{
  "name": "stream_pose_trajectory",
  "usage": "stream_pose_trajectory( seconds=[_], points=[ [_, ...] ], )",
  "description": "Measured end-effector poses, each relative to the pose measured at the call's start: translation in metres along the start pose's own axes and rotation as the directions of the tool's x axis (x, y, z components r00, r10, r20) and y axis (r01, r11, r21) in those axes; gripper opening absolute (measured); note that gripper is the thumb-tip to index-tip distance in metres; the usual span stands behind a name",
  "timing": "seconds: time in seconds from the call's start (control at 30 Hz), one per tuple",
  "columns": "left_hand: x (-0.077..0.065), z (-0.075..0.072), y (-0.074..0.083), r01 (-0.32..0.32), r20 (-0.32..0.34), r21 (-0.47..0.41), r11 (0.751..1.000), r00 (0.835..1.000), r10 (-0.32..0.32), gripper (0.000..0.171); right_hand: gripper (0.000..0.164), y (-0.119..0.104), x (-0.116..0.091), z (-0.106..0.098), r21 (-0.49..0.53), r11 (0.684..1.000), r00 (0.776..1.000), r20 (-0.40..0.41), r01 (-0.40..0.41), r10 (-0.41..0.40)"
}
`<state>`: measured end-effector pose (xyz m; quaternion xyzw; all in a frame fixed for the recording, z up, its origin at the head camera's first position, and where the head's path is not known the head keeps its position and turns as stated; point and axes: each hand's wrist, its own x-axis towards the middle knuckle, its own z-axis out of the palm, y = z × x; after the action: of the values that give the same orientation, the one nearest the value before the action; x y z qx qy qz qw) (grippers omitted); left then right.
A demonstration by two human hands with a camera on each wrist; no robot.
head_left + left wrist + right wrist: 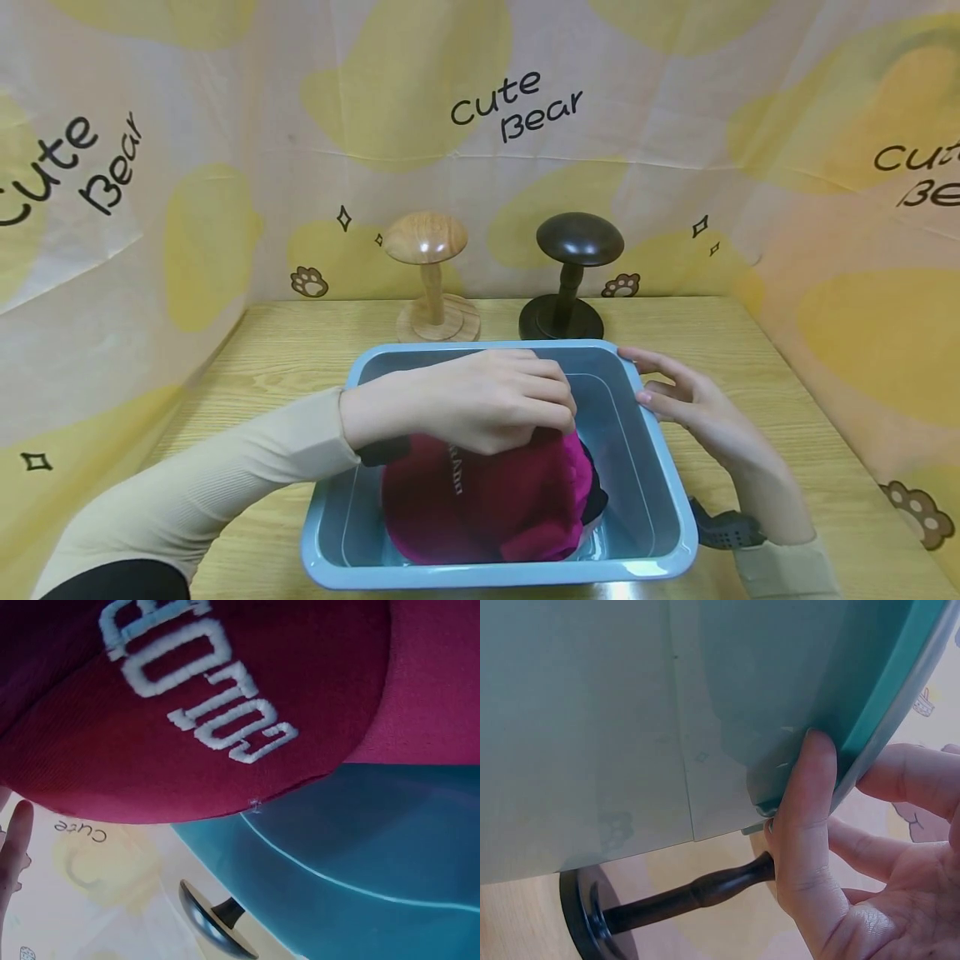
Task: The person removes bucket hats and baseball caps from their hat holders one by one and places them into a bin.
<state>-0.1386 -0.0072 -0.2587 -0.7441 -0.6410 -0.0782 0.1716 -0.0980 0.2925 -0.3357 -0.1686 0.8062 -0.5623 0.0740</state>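
Note:
A dark red baseball cap (480, 492) with pale embroidered letters and a magenta part lies inside a light blue plastic basin (495, 575). My left hand (495, 400) is over the cap with curled fingers, gripping its far edge; the fingertips are hidden. Close up in the left wrist view, the cap (300, 675) shows its raised lettering. At the basin's right far corner, my right hand (686, 400) pinches the rim. The right wrist view shows its fingers (810, 795) on either side of that rim. Something black (596, 496) peeks out from under the cap.
Behind the basin stand two mushroom-shaped hat stands, a light wooden one (433, 275) on the left and a dark one (572, 275) on the right. The wooden table (300, 358) ends at a printed cloth backdrop (637, 100), with more cloth at both sides.

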Motion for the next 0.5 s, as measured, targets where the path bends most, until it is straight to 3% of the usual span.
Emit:
stream_pose_trajectory(
  seconds=[0.1,0.27,0.37,0.5],
  points=[
    [0.0032,0.0037,-0.0006,-0.005,0.027,0.009,1.000,1.000,0.004,0.033,0.050,0.0006,-0.0007,-0.0002,-0.003,1.000,1.000,-0.005,-0.008,0.008],
    [0.0049,0.0088,0.0002,-0.019,0.074,0.102,0.995,0.997,0.011,0.032,0.050,0.0008,-0.0016,-0.0008,-0.010,1.000,1.000,-0.008,-0.024,0.024],
    [0.0035,0.0089,0.0020,-0.015,0.069,0.173,0.985,0.998,0.003,0.031,0.050,0.0003,-0.0016,-0.0010,-0.008,0.999,0.999,-0.012,-0.032,0.032],
    [-0.0030,0.0037,0.0052,0.012,0.068,0.175,0.985,0.997,-0.025,0.031,0.050,0.0001,-0.0001,-0.0002,-0.002,1.000,1.000,-0.005,-0.021,0.021]
  ],
)
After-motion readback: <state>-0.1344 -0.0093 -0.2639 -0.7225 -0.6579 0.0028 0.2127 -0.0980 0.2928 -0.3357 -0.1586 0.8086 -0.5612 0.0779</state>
